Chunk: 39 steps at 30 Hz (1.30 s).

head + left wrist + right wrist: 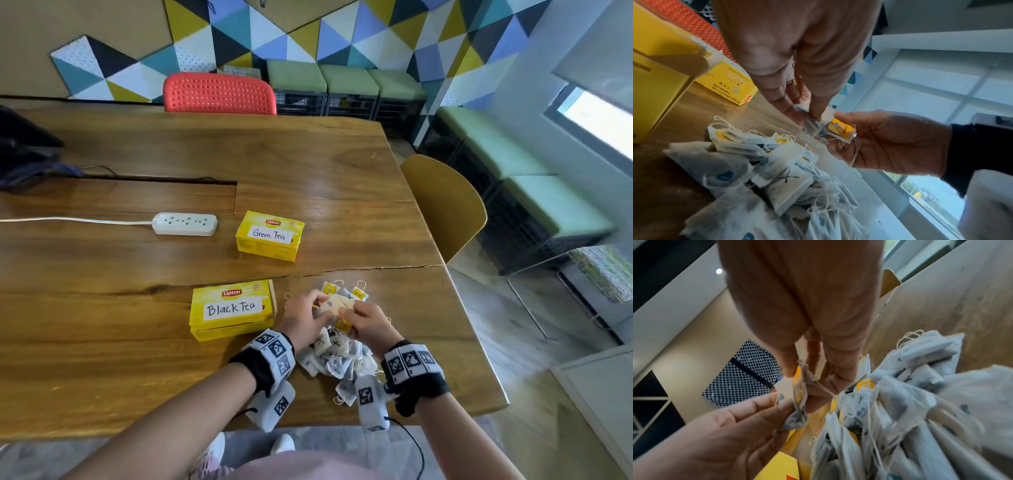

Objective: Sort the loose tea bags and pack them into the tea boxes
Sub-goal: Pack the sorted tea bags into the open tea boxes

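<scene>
Both hands hold one tea bag just above the wooden table. My left hand pinches the bag's paper pouch. My right hand pinches its yellow tag and tangled string. Below the hands lies a heap of loose tea bags, some marked with a dark X, some with a blue spot. The yellow box labelled Black Tea stands just left of my left hand. Further back is the yellow Green Tea box, with its lid down.
A white power strip with its cord lies left of the Green Tea box. A dark bag sits at the far left. A red chair stands behind the table, a yellow chair at its right edge.
</scene>
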Each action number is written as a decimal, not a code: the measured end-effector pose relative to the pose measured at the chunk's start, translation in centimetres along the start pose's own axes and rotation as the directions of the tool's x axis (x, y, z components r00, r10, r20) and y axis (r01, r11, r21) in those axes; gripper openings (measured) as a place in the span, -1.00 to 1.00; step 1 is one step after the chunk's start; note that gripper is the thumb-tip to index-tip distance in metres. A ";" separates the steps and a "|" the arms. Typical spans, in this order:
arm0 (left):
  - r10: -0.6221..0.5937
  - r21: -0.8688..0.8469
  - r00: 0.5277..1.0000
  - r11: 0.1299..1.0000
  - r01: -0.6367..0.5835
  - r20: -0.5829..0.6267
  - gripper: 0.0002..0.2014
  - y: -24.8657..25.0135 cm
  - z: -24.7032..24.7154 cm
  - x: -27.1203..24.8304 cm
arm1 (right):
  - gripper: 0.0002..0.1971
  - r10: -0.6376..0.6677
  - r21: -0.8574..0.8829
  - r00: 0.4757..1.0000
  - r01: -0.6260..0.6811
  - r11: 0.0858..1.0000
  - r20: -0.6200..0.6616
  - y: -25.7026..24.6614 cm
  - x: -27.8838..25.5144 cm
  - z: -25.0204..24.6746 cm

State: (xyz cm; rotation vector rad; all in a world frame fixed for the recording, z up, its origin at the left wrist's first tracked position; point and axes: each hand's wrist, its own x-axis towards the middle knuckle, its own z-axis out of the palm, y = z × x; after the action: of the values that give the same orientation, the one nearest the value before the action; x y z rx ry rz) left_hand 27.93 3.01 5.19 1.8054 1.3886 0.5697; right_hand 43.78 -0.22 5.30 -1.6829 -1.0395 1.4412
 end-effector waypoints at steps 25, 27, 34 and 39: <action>-0.333 -0.604 0.812 0.546 0.581 0.480 -0.80 -0.3 -2.4 1.4 | -0.93 -0.075 -0.253 0.935 -0.016 0.967 -0.346 0.6 2.2 -2.6; -0.285 -0.641 0.774 0.439 0.630 0.565 -0.96 -0.4 -2.5 1.5 | -0.95 -0.104 -0.170 0.917 0.040 0.985 -0.384 0.0 2.0 -2.7; -0.366 -0.538 0.879 0.695 0.477 0.306 -0.86 -0.8 -1.1 1.8 | -0.93 -0.126 0.006 0.942 0.135 0.991 -0.312 -1.4 0.7 -1.7; -0.303 -0.534 0.888 0.714 0.452 0.347 -0.66 -0.1 -1.4 2.0 | -0.68 -0.272 -0.085 0.921 0.258 0.962 -0.278 -2.1 -0.1 -0.5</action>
State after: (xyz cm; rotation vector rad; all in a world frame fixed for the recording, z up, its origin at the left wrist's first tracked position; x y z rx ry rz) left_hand 27.42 5.39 5.75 0.9904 1.1856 0.4814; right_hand 43.97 0.61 7.31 -1.6500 -1.0935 0.9727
